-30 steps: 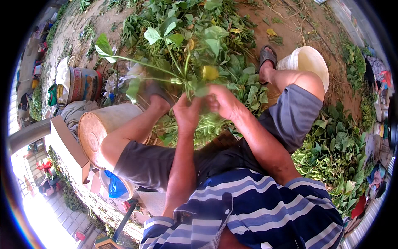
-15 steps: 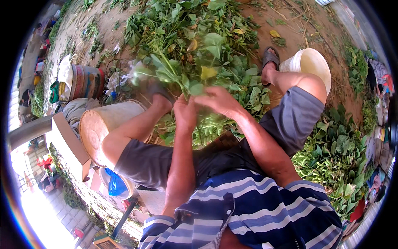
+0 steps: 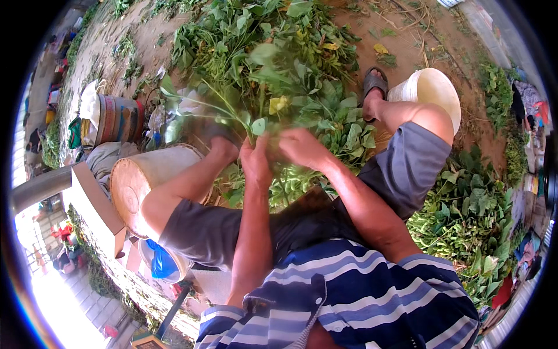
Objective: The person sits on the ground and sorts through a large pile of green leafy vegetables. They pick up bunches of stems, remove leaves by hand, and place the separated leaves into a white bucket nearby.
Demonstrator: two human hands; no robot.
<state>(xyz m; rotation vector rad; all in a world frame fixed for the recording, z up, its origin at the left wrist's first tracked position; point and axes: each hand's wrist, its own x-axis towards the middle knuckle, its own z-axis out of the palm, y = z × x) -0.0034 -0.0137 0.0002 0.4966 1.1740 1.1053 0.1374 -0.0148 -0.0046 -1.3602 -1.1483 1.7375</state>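
Note:
My left hand (image 3: 256, 155) is closed on the stalks of a leafy green plant (image 3: 231, 107), whose upper leaves fan out and are blurred by motion. My right hand (image 3: 301, 149) sits just to the right of it, fingers curled but smeared by motion, so whether it grips anything is unclear. Beneath and beyond both hands lies a thick pile of cut green plants (image 3: 215, 35) with some yellow leaves, reaching down between my legs toward my seat.
A pale bucket (image 3: 407, 87) lies tipped beside my right foot. To the left are an off-white tub (image 3: 131, 186) on its side, a cardboard box (image 3: 96, 209), a colourful striped drum (image 3: 119, 119) and a blue plastic bag (image 3: 161, 259). More plants (image 3: 468, 227) are heaped at the right.
The plant in my left hand has swayed and its leaves have shifted. My right hand has moved slightly beside the left, still blurred. My left hand keeps its hold.

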